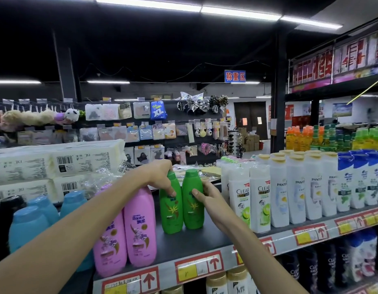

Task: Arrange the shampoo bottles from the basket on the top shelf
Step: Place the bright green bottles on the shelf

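Two green shampoo bottles stand side by side on the dark top shelf (196, 240). My left hand (160, 177) grips the left green bottle (171, 211) near its neck. My right hand (207, 194) grips the right green bottle (192, 206) at its side, thumb across the front. Both bottles are upright and touching each other. Left of them stand two pink Rejoice bottles (139, 228). No basket is in view.
Blue bottles (29, 223) stand at the far left, white Clear bottles (260, 206) and Pantene bottles (298, 189) to the right. Packs of tissue (56, 164) lie behind on the left. The shelf edge carries red price tags (198, 266); more bottles fill the shelf below.
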`<action>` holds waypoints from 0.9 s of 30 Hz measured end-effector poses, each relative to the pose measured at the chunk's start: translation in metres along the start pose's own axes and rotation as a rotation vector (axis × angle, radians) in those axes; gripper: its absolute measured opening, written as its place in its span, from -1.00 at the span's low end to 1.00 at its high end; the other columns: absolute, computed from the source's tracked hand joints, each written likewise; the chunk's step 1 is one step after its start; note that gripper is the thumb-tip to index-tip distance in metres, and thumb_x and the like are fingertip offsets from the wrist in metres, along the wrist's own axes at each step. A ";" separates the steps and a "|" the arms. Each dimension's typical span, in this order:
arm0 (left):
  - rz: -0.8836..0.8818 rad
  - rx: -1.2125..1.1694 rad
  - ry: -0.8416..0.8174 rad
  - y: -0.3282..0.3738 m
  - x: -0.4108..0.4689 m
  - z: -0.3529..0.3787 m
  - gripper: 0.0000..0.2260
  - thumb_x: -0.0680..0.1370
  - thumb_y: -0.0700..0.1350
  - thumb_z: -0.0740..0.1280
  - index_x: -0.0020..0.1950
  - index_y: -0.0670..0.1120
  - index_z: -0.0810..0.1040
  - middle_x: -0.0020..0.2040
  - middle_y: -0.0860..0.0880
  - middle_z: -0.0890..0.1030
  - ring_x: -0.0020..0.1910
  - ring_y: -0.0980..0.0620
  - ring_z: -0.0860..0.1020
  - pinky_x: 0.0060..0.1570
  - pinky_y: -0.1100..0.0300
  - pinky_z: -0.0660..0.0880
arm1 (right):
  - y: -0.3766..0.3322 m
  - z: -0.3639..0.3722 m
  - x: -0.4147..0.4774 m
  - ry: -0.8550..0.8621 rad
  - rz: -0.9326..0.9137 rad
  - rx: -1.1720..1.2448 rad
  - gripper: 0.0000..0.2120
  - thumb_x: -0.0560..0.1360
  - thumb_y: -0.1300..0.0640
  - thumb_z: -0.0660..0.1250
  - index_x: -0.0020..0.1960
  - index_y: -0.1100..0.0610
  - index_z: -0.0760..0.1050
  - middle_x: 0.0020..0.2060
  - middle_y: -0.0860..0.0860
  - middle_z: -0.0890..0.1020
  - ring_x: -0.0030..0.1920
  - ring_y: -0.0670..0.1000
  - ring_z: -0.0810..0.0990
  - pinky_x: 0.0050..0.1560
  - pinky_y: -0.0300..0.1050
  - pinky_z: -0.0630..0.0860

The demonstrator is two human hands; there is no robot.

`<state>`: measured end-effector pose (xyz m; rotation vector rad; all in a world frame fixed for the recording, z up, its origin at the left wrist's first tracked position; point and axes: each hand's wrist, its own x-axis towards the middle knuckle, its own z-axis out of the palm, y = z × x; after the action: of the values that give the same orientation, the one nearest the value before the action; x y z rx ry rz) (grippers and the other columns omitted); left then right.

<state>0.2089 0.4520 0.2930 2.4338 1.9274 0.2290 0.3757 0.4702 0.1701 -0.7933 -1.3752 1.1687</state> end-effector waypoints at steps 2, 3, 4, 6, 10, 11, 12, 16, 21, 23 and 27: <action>-0.019 0.000 -0.014 -0.002 0.001 -0.001 -0.44 0.39 -0.03 0.58 0.26 -0.19 0.44 0.14 -0.13 0.58 0.12 -0.10 0.55 0.04 0.10 0.51 | 0.001 0.002 0.003 -0.011 0.013 0.006 -0.73 0.62 0.27 0.25 0.31 0.15 0.42 0.15 0.08 0.64 0.08 -0.06 0.65 -0.10 -0.28 0.58; -0.028 0.001 -0.019 -0.002 0.001 -0.001 -0.43 0.40 -0.03 0.58 0.28 -0.20 0.44 0.15 -0.13 0.57 0.12 -0.10 0.55 0.05 0.11 0.50 | 0.002 0.003 0.005 -0.012 0.021 0.006 -0.73 0.62 0.27 0.25 0.31 0.14 0.42 0.13 0.07 0.64 0.07 -0.07 0.65 -0.11 -0.29 0.58; -0.033 0.003 -0.023 -0.002 0.002 -0.001 -0.41 0.40 -0.03 0.58 0.31 -0.20 0.43 0.18 -0.13 0.57 0.14 -0.11 0.55 0.07 0.11 0.49 | 0.002 0.004 0.006 -0.011 0.030 0.007 -0.74 0.62 0.26 0.25 0.31 0.14 0.42 0.12 0.07 0.64 0.06 -0.07 0.65 -0.12 -0.29 0.57; -0.037 0.013 -0.026 -0.002 0.002 -0.001 -0.35 0.42 -0.02 0.57 0.39 -0.21 0.39 0.26 -0.14 0.54 0.21 -0.13 0.53 0.13 0.11 0.46 | 0.005 0.005 0.009 -0.002 0.053 0.017 -0.73 0.62 0.25 0.26 0.31 0.16 0.42 0.12 0.09 0.64 0.02 -0.07 0.66 -0.15 -0.30 0.57; -0.028 0.019 -0.025 0.002 -0.002 -0.002 -0.31 0.44 0.02 0.54 0.46 -0.18 0.35 0.35 -0.13 0.49 0.29 -0.13 0.49 0.27 0.07 0.44 | 0.005 0.005 0.008 0.024 0.083 0.063 -0.58 0.56 0.21 0.37 0.38 0.17 0.37 0.12 0.06 0.65 0.00 -0.10 0.68 -0.15 -0.28 0.57; -0.016 0.025 -0.008 0.004 -0.004 -0.003 -0.33 0.45 0.04 0.53 0.46 -0.17 0.36 0.36 -0.12 0.48 0.30 -0.11 0.48 0.30 0.07 0.44 | 0.003 0.005 0.006 0.036 0.079 0.061 -0.53 0.55 0.18 0.39 0.41 0.15 0.34 0.15 0.05 0.64 0.03 -0.10 0.67 -0.12 -0.28 0.56; 0.003 0.028 0.024 0.006 -0.008 -0.004 -0.36 0.47 0.07 0.51 0.45 -0.15 0.37 0.35 -0.11 0.49 0.30 -0.09 0.49 0.31 0.06 0.44 | 0.000 0.006 0.004 0.050 0.065 0.045 -0.49 0.54 0.15 0.40 0.44 0.12 0.32 0.17 0.02 0.63 0.04 -0.14 0.66 -0.11 -0.31 0.55; 0.126 -0.059 0.319 0.015 -0.033 -0.009 -0.46 0.50 0.17 0.43 0.37 -0.08 0.43 0.26 -0.01 0.55 0.21 0.03 0.52 0.27 0.07 0.49 | -0.017 0.005 -0.016 0.134 -0.042 -0.078 -0.44 0.58 0.03 0.35 0.51 0.03 0.25 0.27 -0.08 0.52 0.09 -0.30 0.54 -0.16 -0.46 0.47; 0.213 -0.222 0.543 0.028 -0.076 -0.011 -0.43 0.48 0.22 0.41 0.40 -0.02 0.43 0.31 0.04 0.52 0.17 0.20 0.43 0.14 0.30 0.33 | -0.047 0.009 -0.052 0.195 -0.132 -0.116 -0.47 0.60 -0.10 0.27 0.51 -0.03 0.24 0.20 -0.24 0.46 0.00 -0.53 0.40 -0.26 -0.65 0.35; 0.217 -0.300 0.577 0.031 -0.096 -0.007 -0.44 0.48 0.23 0.41 0.39 0.01 0.43 0.32 0.09 0.52 0.18 0.24 0.44 0.12 0.36 0.32 | -0.059 0.012 -0.071 0.189 -0.152 -0.102 -0.47 0.60 -0.15 0.25 0.51 -0.04 0.25 0.10 -0.35 0.45 -0.11 -0.62 0.42 -0.28 -0.68 0.33; 0.190 -0.613 0.646 0.034 -0.146 0.009 -0.44 0.42 0.33 0.37 0.35 0.14 0.45 0.26 0.23 0.53 0.21 0.32 0.49 0.13 0.37 0.37 | -0.077 0.015 -0.108 0.170 -0.177 -0.062 -0.36 0.48 -0.35 0.24 0.48 -0.12 0.27 0.25 -0.31 0.51 0.18 -0.43 0.49 0.27 -0.29 0.43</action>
<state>0.2105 0.3033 0.2732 2.2362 1.4267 1.5114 0.3907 0.3437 0.2111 -0.7799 -1.3163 0.9046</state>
